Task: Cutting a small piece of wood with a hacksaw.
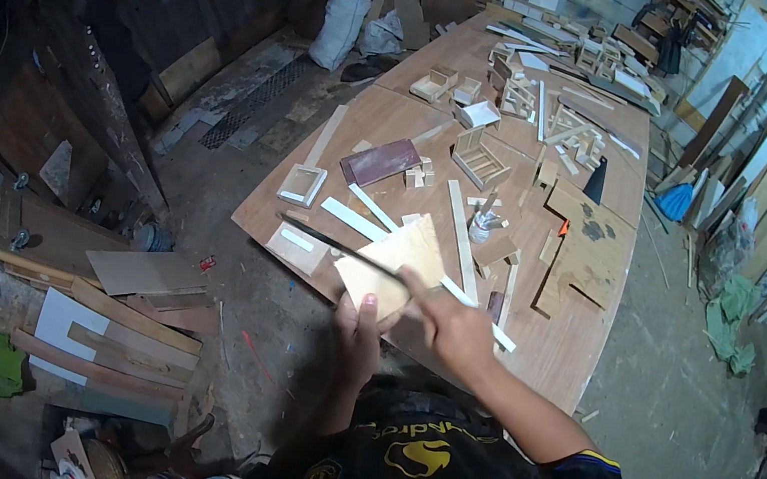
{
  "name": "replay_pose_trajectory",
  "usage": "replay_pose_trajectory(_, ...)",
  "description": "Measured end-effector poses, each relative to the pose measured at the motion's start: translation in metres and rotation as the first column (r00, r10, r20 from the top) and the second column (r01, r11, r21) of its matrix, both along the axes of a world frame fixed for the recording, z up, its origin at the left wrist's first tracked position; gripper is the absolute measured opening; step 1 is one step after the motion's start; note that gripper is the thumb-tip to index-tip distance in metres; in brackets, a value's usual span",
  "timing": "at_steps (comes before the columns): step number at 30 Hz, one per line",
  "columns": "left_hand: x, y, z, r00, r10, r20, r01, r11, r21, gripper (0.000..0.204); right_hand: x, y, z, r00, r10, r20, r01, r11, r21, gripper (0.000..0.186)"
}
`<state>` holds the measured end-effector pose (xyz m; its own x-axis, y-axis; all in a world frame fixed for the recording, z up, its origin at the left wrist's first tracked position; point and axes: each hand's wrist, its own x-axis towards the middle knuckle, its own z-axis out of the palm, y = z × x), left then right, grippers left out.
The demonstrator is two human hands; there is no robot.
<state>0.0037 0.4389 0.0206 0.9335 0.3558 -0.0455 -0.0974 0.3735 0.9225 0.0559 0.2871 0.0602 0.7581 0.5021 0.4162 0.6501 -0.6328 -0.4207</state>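
Note:
A pale, thin wooden board (421, 247) is held up over the table's near edge. My left hand (360, 329) grips its lower edge, thumb on the upper face. In my right hand (451, 320) is the end of a long, narrow dark bar that looks like a file (334, 243). The bar lies across the board's face and points to the left, past the board's edge. Whether its whole length touches the board I cannot tell. Beneath and beside the board are white-faced wooden strips (352, 218) and a flat pale piece (294, 251) on the table.
The long wooden table (311, 189) bears a small framed box (301, 184), a dark red block (380, 162), a slatted wooden frame (481, 159), a jar of brushes (482, 224) and a stained board (591, 236). Wood offcuts (117, 347) lie on the floor at left.

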Motion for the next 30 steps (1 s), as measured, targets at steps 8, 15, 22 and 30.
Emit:
replay_pose_trajectory(8,0.005,0.028,-0.009,0.999,-0.006,-0.047,0.004,0.999,-0.053,0.049,-0.007,0.031,0.009,0.999,-0.051,0.006,0.051,0.998,0.042,0.03)
replay_pose_trajectory(15,0.001,0.057,-0.006,0.998,-0.06,0.013,0.061,0.986,-0.158,0.043,0.007,0.03,0.008,0.921,-0.377,-0.096,0.386,0.916,0.111,0.046)
replay_pose_trajectory(22,0.0,0.075,0.006,0.981,-0.175,0.082,0.189,0.958,-0.216,0.04,0.003,0.016,-0.023,0.862,-0.506,-0.026,0.506,0.862,-0.006,0.047)
replay_pose_trajectory(30,0.001,0.111,0.005,0.969,-0.225,0.102,0.242,0.948,-0.209,0.044,-0.037,0.0,0.003,0.983,-0.096,0.154,0.113,0.988,-0.109,0.052)
